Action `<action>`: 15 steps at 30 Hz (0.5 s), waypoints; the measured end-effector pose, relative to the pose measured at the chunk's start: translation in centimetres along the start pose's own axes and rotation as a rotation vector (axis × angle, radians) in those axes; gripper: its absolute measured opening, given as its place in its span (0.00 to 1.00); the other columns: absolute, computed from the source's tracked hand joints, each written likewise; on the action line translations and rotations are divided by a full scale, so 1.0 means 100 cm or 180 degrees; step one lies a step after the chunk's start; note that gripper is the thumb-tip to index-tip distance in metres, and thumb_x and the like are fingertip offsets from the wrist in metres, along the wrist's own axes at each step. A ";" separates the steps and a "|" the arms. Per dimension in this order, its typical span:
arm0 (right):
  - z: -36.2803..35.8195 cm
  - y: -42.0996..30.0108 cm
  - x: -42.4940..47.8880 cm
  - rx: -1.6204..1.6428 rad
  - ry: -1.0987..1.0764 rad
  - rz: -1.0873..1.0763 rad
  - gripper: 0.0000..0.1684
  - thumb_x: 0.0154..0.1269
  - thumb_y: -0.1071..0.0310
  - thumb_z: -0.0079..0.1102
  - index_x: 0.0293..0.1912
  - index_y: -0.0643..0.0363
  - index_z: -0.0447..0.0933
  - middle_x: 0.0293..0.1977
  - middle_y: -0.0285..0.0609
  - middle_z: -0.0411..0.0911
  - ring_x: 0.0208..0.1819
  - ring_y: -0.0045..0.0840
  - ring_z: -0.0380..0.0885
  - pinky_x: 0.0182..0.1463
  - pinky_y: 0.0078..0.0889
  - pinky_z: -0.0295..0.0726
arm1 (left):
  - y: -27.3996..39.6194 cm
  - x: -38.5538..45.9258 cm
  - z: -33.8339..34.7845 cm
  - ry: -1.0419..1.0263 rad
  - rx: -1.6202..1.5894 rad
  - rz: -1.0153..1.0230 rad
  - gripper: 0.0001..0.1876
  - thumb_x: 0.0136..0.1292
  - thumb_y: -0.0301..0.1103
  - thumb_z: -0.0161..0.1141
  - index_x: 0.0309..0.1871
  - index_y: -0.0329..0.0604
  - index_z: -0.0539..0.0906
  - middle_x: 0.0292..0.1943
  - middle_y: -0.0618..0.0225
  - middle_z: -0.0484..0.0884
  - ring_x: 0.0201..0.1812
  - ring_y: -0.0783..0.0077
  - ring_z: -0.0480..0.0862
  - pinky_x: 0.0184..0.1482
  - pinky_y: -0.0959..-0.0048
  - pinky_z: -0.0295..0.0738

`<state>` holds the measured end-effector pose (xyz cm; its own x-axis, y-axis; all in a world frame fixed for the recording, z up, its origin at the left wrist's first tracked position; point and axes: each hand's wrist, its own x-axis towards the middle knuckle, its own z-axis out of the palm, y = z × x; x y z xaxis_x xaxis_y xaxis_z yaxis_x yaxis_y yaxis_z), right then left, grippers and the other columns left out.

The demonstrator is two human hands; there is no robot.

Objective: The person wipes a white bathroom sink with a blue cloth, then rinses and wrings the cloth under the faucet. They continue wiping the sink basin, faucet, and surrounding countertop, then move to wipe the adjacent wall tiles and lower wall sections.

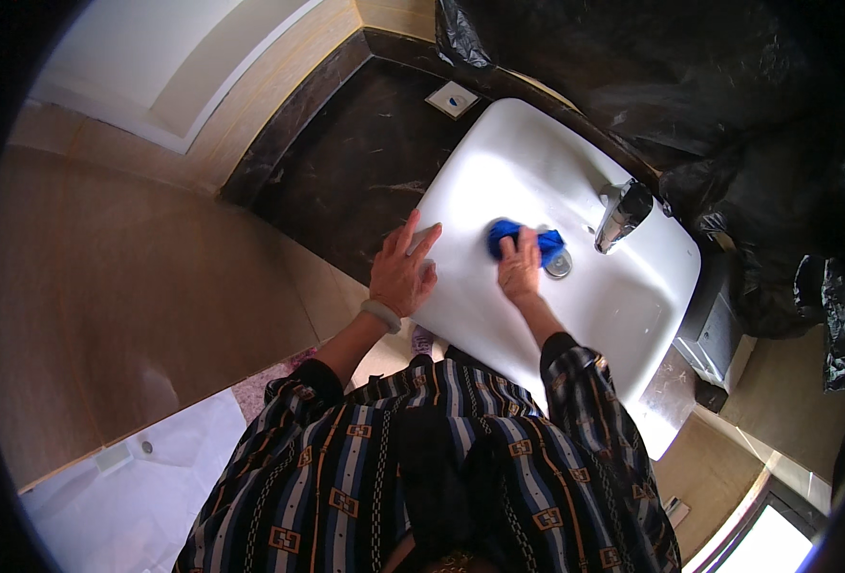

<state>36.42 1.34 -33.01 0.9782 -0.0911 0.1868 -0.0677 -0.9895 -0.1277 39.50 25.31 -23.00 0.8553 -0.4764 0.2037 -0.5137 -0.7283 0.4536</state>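
A bunched blue cloth (550, 246) is under my right hand (520, 269), pressed against the inner surface of the white washbasin (465, 286). Its lower right edge lies beside the round metal drain (559, 265). The fingers are slightly blurred over the cloth. My left hand (401, 276), with a pale bangle at the wrist, rests on the basin's left rim, fingers spread and holding nothing. A chrome faucet (623, 218) stands at the basin's back right, beyond my right hand.
Dark stone countertop (343, 165) extends left of the basin, with a small square fitting (453, 99) near the back wall. Black plastic sheeting (680, 79) hangs behind the basin. A dark grey box (712, 329) stands to the right. A pink mat (268, 383) lies on the floor.
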 end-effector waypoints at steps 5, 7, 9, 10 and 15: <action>-0.039 0.004 -0.042 0.1893 -0.1000 -0.0214 0.21 0.55 0.70 0.59 0.51 0.53 0.76 0.54 0.47 0.75 0.57 0.48 0.73 0.63 0.48 0.73 | 0.002 0.001 -0.002 -0.0039 0.0118 -0.0038 0.37 0.56 0.33 0.63 0.73 0.62 0.70 0.78 0.60 0.55 0.68 0.49 0.68 0.62 0.53 0.73; -0.062 0.036 -0.047 0.1467 -0.1600 -0.0208 0.22 0.54 0.67 0.62 0.52 0.51 0.77 0.51 0.47 0.76 0.54 0.47 0.73 0.62 0.46 0.73 | 0.003 0.001 -0.004 -0.0028 0.0077 -0.0020 0.35 0.56 0.33 0.63 0.71 0.58 0.72 0.77 0.57 0.57 0.66 0.47 0.69 0.65 0.54 0.71; -0.069 0.056 -0.049 0.0707 -0.1580 0.0463 0.26 0.54 0.60 0.65 0.55 0.48 0.76 0.53 0.46 0.72 0.55 0.48 0.70 0.62 0.49 0.72 | 0.004 0.001 -0.005 -0.0038 0.0059 -0.0001 0.34 0.57 0.33 0.62 0.71 0.56 0.73 0.76 0.55 0.57 0.65 0.47 0.70 0.66 0.54 0.69; -0.067 0.057 -0.050 0.0349 -0.1573 0.1117 0.30 0.59 0.54 0.65 0.60 0.47 0.71 0.61 0.51 0.65 0.60 0.52 0.64 0.61 0.61 0.70 | 0.004 0.000 -0.005 -0.0032 0.0056 0.0004 0.34 0.57 0.34 0.62 0.71 0.56 0.73 0.76 0.55 0.57 0.66 0.47 0.70 0.66 0.53 0.69; -0.025 -0.024 -0.037 0.0889 -0.2222 0.1666 0.41 0.72 0.33 0.39 0.73 0.49 0.58 0.77 0.64 0.33 0.77 0.64 0.30 0.71 0.80 0.40 | 0.003 0.003 -0.002 -0.0016 0.0274 0.0073 0.34 0.58 0.34 0.62 0.72 0.56 0.71 0.77 0.55 0.57 0.66 0.47 0.70 0.66 0.52 0.67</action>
<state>32.43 3.72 -30.92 0.7387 -0.3418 -0.5809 -0.5747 -0.7697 -0.2781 39.63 25.11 -22.63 0.8430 -0.4958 0.2087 -0.5373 -0.7567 0.3724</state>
